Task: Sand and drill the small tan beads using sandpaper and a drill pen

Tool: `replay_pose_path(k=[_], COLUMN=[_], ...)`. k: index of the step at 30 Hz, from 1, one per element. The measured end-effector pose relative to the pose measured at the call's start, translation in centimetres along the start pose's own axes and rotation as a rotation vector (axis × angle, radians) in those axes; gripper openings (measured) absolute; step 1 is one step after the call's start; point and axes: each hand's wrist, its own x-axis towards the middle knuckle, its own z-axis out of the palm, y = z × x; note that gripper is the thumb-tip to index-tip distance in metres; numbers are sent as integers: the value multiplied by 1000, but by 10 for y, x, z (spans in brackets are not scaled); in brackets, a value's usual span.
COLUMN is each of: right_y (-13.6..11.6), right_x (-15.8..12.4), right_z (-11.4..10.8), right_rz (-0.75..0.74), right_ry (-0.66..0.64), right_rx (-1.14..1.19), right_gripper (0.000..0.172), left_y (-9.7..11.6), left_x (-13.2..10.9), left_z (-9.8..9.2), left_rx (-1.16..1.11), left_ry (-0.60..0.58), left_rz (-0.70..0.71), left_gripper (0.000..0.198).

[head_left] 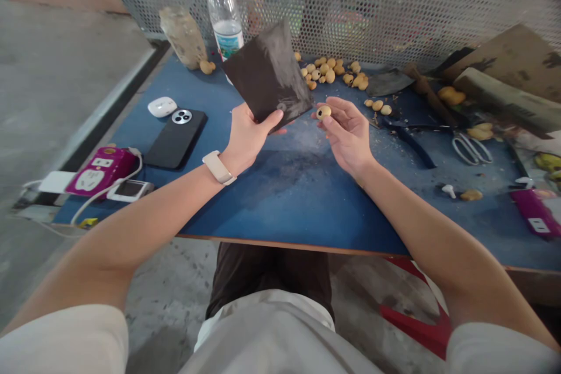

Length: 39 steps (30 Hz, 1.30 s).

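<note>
Left hand (249, 137) grips a stiff rectangular sheet of black sandpaper (268, 77), its abrasive face smeared with pale grey dust; the fingers are closed around the sheet's lower edge, which is tilted up off the counter. Right hand (348, 134) is raised just beside it, with thumb and forefinger closed on a small rounded tan bead (324, 112) that shows a dark spot on its smooth face; the remaining fingers are loosely curled. A cream strap watch (218, 167) circles the left wrist. Beyond the hands, a loose cluster of similar knobbly tan beads (329, 73) lies on the scuffed blue counter (284, 204), which is strewn with fine crumbs and dust. To the right lie black-handled pliers (409, 143) and steel-looped scissors (472, 148). To the left sit a matte black phone (175, 137) with a round camera boss and a white rounded earbud case (162, 107). A clear plastic bottle (223, 6) with a red cap stands against perforated metal mesh (350, 0).
</note>
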Motion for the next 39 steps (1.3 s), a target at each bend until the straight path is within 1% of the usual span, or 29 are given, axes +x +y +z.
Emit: replay_pose_path(k=[5,8,12,16,18,21,24,27,28,30,31,32,33,34,35,36,37,38,39], right_y=[-4,-2,3,5,3,-6,-14,-19,-19,-19,-19,-20,-20,-21,-22,-23,-25,-26,-27], right_x=[-2,-1,0,-1,0,1,2,3,3,4,5,6,6,7,8,9,10,11,11], right_z=[4,3,1,-1,-2,-1,5,11,13,14,14,14,14,14,14,14,14,14,14], right_rz=[14,16,24,29,81,213,292,298,298,320,345,377,415,453,490,522,544,556,557], right_ry=[12,-9,-4,14,-7,-101,-152,-110,-84,-25,7,39,68,92,110,122,125,124,123], right_rx=[1,-3,-7,77,118,168,229,225,214,187,173,160,150,143,139,136,132,130,131], right_gripper=[60,62,65,67,69,75,73,83,84,77,71,63,57,53,50,49,49,50,51], left_y=[1,1,-1,-5,-5,-2,0,-2,-2,5,12,22,32,42,50,53,51,44,32], left_x=[0,0,1,7,11,13,14,19,21,16,7,-9,-31,-59,-92,-127,-163,-195,-224], left_z=[-1,-2,-4,-10,-15,-19,-16,-12,-12,-12,-11,-8,-3,5,15,29,44,61,78], left_rx=[31,45,63,106,139,189,183,209,250,379,450,533,601,633,620,577,502,378,241], left_ry=[7,8,22,29,9,-63,-95,-104,-114,-141,-154,-161,-171,-202,-263,-396,-609,-880,-1076], left_rz=[29,49,64,85,98,113,78,80,113,223,286,358,424,459,448,363,201,-3,-227], left_gripper=[53,57,55,54,57,60,60,68,72,79,83,85,83,77,65,51,39,45,59])
